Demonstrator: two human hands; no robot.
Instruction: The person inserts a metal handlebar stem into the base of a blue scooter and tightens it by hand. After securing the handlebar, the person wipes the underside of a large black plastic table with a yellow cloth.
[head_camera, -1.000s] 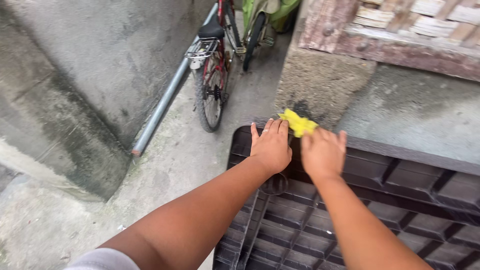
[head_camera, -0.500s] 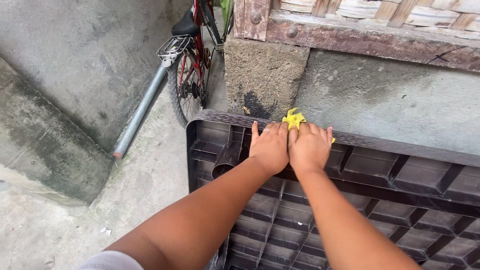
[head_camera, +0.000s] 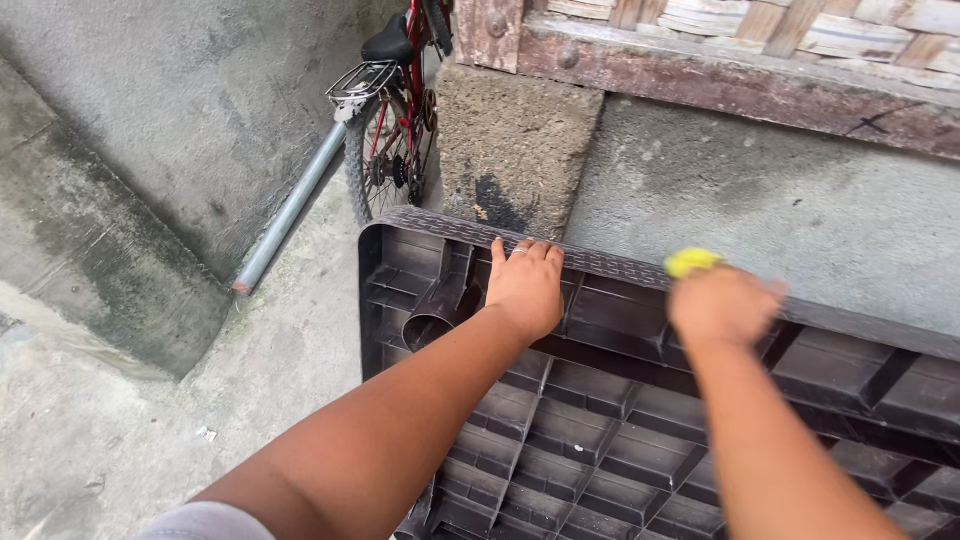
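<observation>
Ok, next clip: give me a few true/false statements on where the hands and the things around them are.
1. The left hand lies flat on the upper edge of the dark ribbed plastic panel. True.
2. The right hand holds a blue brush. False: it holds a yellow sponge-like object, blurred.
3. A red bicycle stands beyond the panel, by the wall. True.
4. A grey pipe lies across the panel. False: it leans on the concrete wall, left of the panel.
</observation>
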